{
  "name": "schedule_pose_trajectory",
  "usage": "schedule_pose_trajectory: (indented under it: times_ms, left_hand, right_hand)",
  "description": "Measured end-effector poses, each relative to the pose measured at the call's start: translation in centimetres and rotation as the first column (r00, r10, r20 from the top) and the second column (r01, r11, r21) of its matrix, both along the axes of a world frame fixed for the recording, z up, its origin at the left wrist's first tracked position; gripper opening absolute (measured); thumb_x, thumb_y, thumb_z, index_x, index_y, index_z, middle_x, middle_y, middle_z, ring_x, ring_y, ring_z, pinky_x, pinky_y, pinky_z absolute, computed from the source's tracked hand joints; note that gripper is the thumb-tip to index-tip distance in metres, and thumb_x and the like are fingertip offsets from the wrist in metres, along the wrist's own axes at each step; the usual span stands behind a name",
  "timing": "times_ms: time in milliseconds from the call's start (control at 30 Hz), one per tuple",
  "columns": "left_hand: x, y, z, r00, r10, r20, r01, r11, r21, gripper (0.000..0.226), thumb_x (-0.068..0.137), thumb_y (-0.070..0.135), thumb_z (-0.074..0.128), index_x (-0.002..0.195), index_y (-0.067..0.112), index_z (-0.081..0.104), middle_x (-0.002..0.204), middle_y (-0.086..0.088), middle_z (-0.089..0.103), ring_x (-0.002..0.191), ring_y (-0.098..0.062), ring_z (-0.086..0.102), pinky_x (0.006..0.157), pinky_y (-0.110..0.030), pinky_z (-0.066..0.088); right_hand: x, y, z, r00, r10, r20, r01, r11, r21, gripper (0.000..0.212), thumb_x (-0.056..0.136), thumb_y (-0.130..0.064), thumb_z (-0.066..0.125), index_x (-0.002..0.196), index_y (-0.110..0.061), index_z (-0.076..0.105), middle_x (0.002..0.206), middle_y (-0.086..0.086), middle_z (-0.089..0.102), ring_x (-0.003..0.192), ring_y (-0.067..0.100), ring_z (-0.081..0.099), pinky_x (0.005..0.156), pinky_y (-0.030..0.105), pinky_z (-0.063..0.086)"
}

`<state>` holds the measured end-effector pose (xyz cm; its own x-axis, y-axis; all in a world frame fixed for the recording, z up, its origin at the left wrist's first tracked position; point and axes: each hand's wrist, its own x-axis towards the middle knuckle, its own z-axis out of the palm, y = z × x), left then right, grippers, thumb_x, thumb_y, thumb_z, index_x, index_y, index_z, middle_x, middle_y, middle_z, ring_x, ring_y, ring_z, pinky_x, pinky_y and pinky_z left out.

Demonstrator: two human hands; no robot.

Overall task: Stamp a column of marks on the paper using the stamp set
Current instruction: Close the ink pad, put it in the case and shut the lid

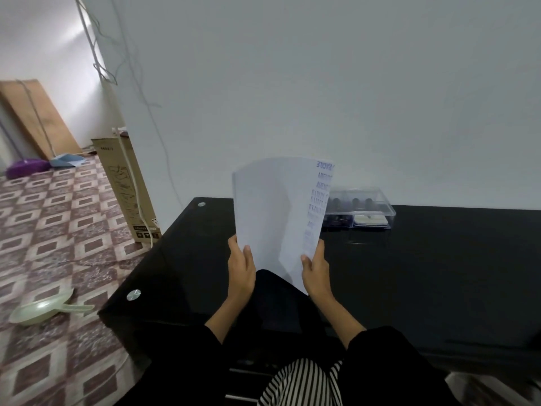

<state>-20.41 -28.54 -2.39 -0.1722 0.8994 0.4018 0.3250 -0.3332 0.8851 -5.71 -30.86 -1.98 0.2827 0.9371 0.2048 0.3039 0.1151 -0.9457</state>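
We hold the paper upright above the black table, its long axis running up and away from us, with the column of purple stamped words down its right edge. Our left hand pinches the bottom left corner and our right hand pinches the bottom right. The clear stamp box sits behind the sheet, against the wall.

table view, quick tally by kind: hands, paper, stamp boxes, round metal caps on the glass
hands: 2, left hand and right hand, both gripping the sheet
paper: 1, held upright over the table
stamp set box: 1, clear, on the table
metal caps: 2, at the left corners
total: 6
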Motion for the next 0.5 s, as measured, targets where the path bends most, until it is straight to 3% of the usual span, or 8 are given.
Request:
schedule_pose_trajectory:
  times_ms: [133,233,367,500]
  left_hand:
    - [0.3,-0.3,-1.4,1.000,0.019,-0.022,-0.021,0.998,-0.065,0.028,0.101,0.008,0.029,0.128,0.002,0.034,0.108,-0.003,0.054,0.090,-0.009,0.057,0.067,0.000,0.043]
    - [0.4,0.5,-1.0,0.998,0.051,-0.040,-0.053,0.996,-0.072,0.027,0.101,0.005,0.030,0.126,0.000,0.035,0.106,-0.005,0.055,0.083,-0.003,0.055,0.065,-0.007,0.044]
    - [0.4,2.9,0.6,0.991,0.125,-0.041,-0.129,0.985,-0.117,0.028,0.099,0.003,0.034,0.127,-0.001,0.034,0.114,-0.014,0.056,0.095,-0.016,0.053,0.079,-0.025,0.042]
    - [0.1,6.2,1.4,0.984,0.167,-0.068,-0.176,0.972,-0.158,0.031,0.097,0.001,0.039,0.128,0.001,0.035,0.120,-0.019,0.056,0.108,-0.029,0.056,0.083,-0.027,0.042]
  right_hand:
    - [0.5,-0.2,-1.3,0.999,0.023,0.029,-0.020,0.997,-0.080,0.042,0.096,0.005,0.036,0.137,-0.002,0.027,0.135,0.015,0.049,0.120,0.026,0.051,0.087,0.017,0.039]
    - [1.0,0.5,-1.3,0.999,-0.002,0.037,0.006,0.996,-0.092,0.039,0.096,0.005,0.036,0.135,-0.002,0.031,0.133,0.015,0.051,0.118,0.026,0.052,0.086,0.018,0.040]
    - [1.8,2.6,-0.1,0.996,-0.021,0.092,0.028,0.997,-0.074,0.036,0.095,0.006,0.038,0.129,-0.002,0.041,0.125,0.014,0.055,0.114,0.025,0.054,0.087,0.021,0.042]
    - [2.8,5.4,0.8,0.993,-0.010,0.117,0.023,0.994,-0.107,0.033,0.094,0.004,0.042,0.125,-0.003,0.050,0.123,0.013,0.056,0.113,0.025,0.054,0.090,0.024,0.043]
